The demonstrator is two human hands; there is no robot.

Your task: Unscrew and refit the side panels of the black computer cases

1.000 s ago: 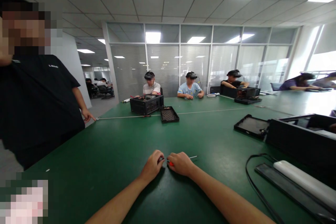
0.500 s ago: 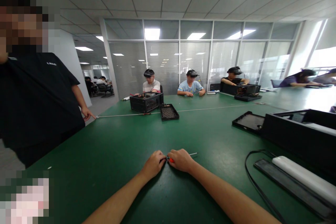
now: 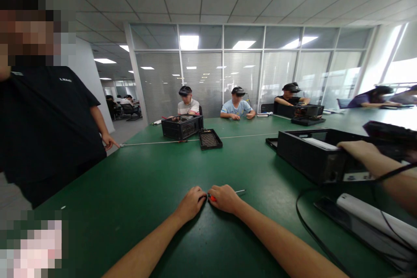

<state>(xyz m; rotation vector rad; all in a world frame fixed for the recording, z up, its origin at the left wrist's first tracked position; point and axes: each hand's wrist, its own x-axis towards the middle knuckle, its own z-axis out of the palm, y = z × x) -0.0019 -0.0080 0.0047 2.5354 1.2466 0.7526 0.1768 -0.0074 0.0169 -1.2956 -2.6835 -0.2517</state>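
My right hand [image 3: 224, 197] rests on the green table [image 3: 130, 200], closed around a screwdriver [image 3: 213, 198] with an orange-red handle. Its thin metal shaft sticks out to the right, past the wrist. Just left of it my left hand [image 3: 193, 202] lies on the table with fingers curled in. The two hands nearly meet at the thumbs. Whether anything is inside the left hand's fingers is hidden.
At right another person's hand [image 3: 358, 150] grips an open black computer case [image 3: 299, 156]. A white power strip [image 3: 368, 213] and a black cable [image 3: 301, 217] lie nearer. A second case [image 3: 180, 128] and a black panel [image 3: 210, 139] stand ahead. A person [image 3: 48, 117] stands at left.
The black computer case at right has shifted left and turned, with another person's arm now reaching in and holding it. My hands and the screwdriver have not moved.
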